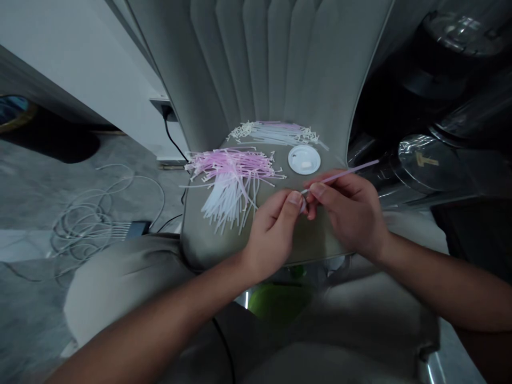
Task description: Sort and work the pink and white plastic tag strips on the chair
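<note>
1. Right hand: thumb and forefinger clamped on a thin pink plastic tube, which angles toward the right of the frame.
2. Left hand: thumb and fingers pinched together on the tube's near end, centre frame, just beside the right hand.
3. Left of centre: a heap of pink and white plastic tubes on a grey upholstered seat; a white round lid lies beside it.

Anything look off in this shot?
Two things. The pink and white plastic strips lie in a loose, tangled heap on the chair seat, some reaching its left edge. On the floor left of the chair, a white cable sits in a messy coil by a dark box.
</note>
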